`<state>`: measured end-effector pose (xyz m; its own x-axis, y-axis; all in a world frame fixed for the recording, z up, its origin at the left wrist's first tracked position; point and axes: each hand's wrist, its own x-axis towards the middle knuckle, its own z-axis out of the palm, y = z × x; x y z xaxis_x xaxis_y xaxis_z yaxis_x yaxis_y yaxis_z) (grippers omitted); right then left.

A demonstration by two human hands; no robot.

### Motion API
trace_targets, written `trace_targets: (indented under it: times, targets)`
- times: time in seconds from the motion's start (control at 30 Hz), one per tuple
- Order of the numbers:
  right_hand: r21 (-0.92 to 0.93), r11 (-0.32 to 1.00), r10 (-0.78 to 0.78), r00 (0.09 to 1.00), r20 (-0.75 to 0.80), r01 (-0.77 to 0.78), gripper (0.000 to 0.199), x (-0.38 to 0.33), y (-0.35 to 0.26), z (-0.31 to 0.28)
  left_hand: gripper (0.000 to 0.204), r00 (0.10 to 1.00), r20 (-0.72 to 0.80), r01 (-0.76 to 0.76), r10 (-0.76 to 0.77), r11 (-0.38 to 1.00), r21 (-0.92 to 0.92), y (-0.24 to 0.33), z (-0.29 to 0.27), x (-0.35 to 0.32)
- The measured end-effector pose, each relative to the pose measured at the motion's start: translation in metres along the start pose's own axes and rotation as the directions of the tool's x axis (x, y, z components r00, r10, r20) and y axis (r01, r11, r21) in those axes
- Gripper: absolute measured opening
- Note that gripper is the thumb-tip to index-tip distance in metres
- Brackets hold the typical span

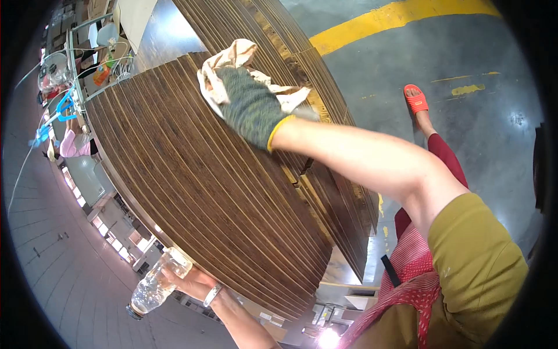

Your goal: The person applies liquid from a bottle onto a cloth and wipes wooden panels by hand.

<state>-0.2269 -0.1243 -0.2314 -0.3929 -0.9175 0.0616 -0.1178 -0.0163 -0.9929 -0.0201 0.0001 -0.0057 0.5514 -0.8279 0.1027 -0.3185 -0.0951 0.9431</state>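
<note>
My right hand (pixel 249 106) wears a dark green knitted glove with a yellow cuff. It presses down on a cream cloth (pixel 235 53) with pinkish marks, which lies bunched over dark brown wooden boards (pixel 192 145). The gloved fingers are mostly hidden by the cloth's folds. My left hand (pixel 189 283), bare and with a pale band at the wrist, grips a clear plastic bottle (pixel 152 289) with a dark cap. The bottle is held off the boards' lower left edge, its cap end pointing to the lower left.
The boards are stacked in stepped rows, with a second stack (pixel 334 209) beside them on the right. Grey floor (pixel 372 70) with a yellow painted line (pixel 395 17) lies beyond. At the far left are a fan (pixel 53 68) and a person in pink (pixel 74 143).
</note>
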Motion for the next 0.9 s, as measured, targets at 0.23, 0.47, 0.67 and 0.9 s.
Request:
trace_targets:
  times: [0.23, 0.47, 0.67, 0.9]
  targets:
    - [-0.137, 0.921, -0.273, 0.854, 0.442, 0.365, 0.045, -0.232, -0.041, -0.049, 0.050, 0.993, -0.098, -0.056, 0.062, 0.997, 0.055, 0.003, -0.019, -0.002]
    - [-0.464, 0.723, -0.409, 0.858, 0.311, 0.512, 0.048, -0.033, -0.074, 0.001, 0.056, 0.992, -0.100, -0.073, 0.080, 0.995, 0.072, -0.006, -0.029, 0.007]
    - [-0.397, 0.759, -0.439, 0.856, 0.274, 0.516, 0.038, -0.003, -0.072, 0.014, 0.053, 0.983, -0.125, -0.125, 0.137, 0.987, 0.098, -0.003, -0.030, 0.007]
    - [-0.103, 0.892, -0.417, 0.888, 0.195, 0.441, 0.033, 0.012, -0.055, 0.026, 0.052, 0.985, -0.113, -0.118, 0.129, 0.988, 0.100, -0.003, -0.021, 0.004]
